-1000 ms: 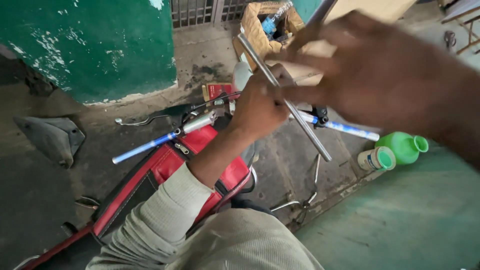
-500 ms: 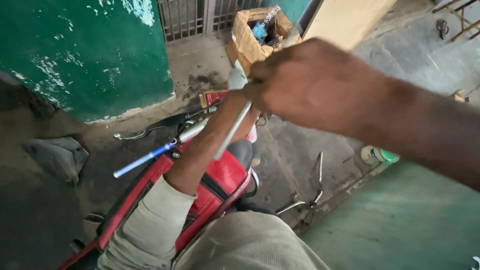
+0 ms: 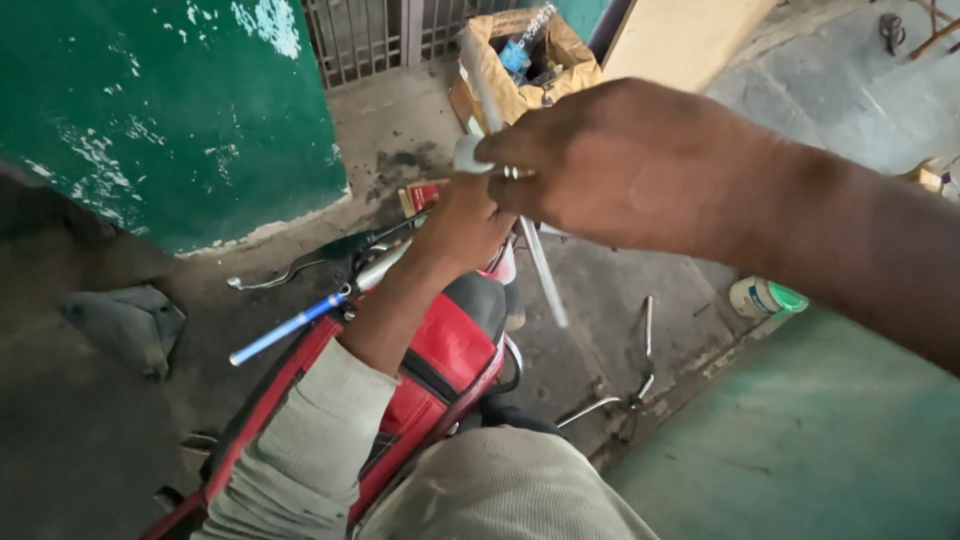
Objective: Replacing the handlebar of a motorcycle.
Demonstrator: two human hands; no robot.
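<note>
Above one red motorcycle (image 3: 440,360), both hands work a single long metal rod (image 3: 540,270): the right hand (image 3: 620,165) is closed around its upper part, while the left hand (image 3: 465,225) reaches below, its grip impossible to tell.

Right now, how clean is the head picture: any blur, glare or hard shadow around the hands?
Head view: the thin metal rod is smeared by motion blur, and the right hand, close to the lens, looks soft and oversized. The left hand and red motorbike are sharper. Light is flat daylight, with no strong glare; the floor at left is dim.
</note>
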